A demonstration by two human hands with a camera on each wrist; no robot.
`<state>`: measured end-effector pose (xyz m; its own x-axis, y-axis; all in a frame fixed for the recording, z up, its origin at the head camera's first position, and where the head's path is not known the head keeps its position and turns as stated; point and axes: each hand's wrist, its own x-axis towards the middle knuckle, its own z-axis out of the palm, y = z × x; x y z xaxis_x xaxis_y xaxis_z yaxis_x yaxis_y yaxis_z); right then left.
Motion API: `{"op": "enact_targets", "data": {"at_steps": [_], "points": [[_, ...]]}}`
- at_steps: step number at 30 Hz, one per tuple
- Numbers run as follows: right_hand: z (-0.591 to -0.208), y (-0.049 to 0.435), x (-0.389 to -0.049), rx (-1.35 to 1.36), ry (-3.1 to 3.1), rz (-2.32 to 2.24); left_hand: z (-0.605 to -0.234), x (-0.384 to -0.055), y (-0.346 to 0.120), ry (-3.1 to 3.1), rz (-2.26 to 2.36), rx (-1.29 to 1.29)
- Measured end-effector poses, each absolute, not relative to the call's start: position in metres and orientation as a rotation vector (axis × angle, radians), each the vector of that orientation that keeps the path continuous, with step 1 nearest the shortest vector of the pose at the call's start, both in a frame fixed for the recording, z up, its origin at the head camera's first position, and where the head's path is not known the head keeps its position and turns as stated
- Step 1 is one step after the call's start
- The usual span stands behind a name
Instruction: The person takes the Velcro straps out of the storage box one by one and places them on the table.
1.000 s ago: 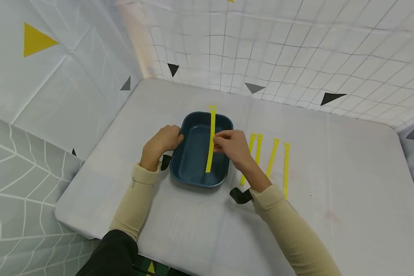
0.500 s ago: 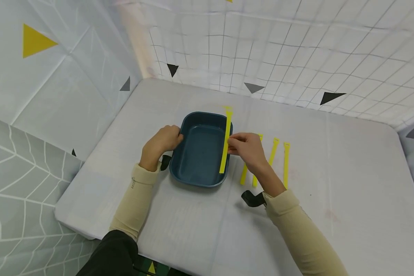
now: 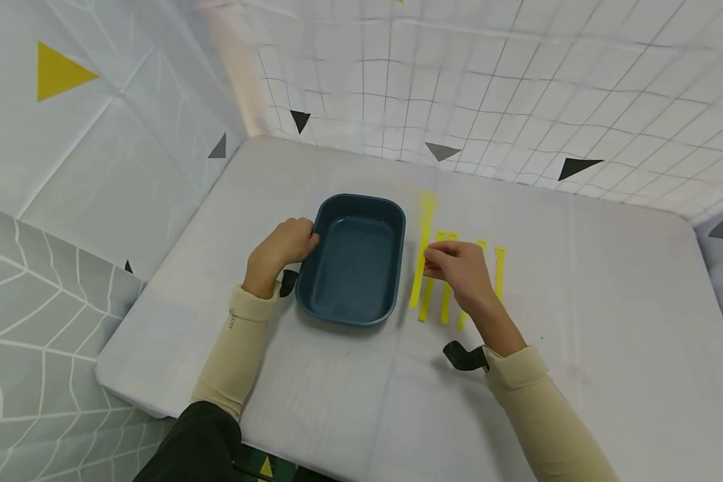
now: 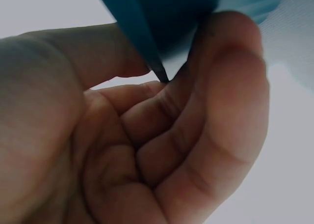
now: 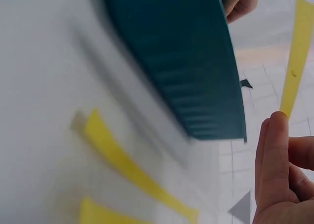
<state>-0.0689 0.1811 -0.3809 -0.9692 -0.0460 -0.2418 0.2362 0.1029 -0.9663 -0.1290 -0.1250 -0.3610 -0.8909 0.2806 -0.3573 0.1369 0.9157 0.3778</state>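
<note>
A dark teal plastic tub [image 3: 352,268] sits on the white-covered table, its inside bare. My left hand [image 3: 286,244] grips its left rim; in the left wrist view the thumb and curled fingers pinch the teal wall [image 4: 132,27]. Right of the tub, my right hand [image 3: 460,268] pinches a yellow strap [image 3: 424,248] with a slotted end at the top. The strap is slightly blurred and hangs above the table, apart from the tub. Under and beyond that hand lie several similar yellow straps [image 3: 499,274], partly hidden by it. The right wrist view shows the held strap [image 5: 294,62] between thumb and fingertips.
The white table [image 3: 608,301] stretches to the right. Behind it stands a white gridded sheet [image 3: 488,80] with dark triangles; another patterned sheet [image 3: 48,321] hangs at the left. A black camera mount [image 3: 464,356] juts from the right wrist.
My right hand has carried the yellow strap rightward, from over the tub to beside its right edge, above the other straps. My left hand and the tub have stayed in place.
</note>
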Motion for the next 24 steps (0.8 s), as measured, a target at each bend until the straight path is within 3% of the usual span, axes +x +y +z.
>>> {"op": "enact_targets", "data": {"at_steps": [24], "points": [[-0.403,0.267,-0.046,0.457,2.186,-1.982,-0.361,-0.128,-0.124,2.661,0.482,0.306]]}}
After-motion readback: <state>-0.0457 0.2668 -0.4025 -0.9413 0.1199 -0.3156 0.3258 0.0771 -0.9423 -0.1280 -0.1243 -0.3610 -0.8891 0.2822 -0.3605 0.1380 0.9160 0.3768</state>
